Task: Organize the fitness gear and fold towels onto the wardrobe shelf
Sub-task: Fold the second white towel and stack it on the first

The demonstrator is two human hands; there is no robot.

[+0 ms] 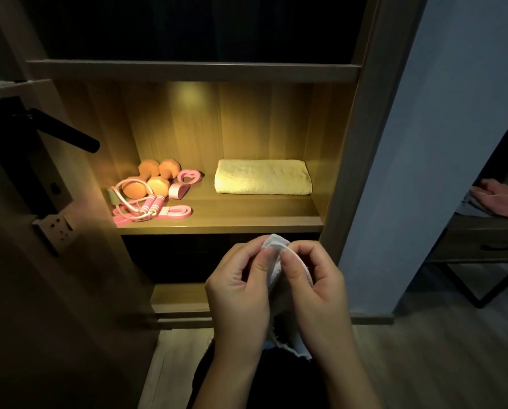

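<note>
a black door handle point(66, 131) juts at left above a wall socket point(58, 231). at right, a pink cloth point(502, 200) lies on a drawer table point(483, 240).

On the lit shelf point(247, 221) a folded towel point(263, 177) lies to the right, well apart from the gear bunched on the left: dumbbells point(154, 178) at the back, a jump rope point(146, 203) and bands point(170, 212) in front of them. Below and before the shelf, both hands point(241, 290) meet around a cloth point(275, 261). Off to the right, past the wall point(424, 143), another cloth point(503, 199) rests on a counter point(483, 231).
</note>
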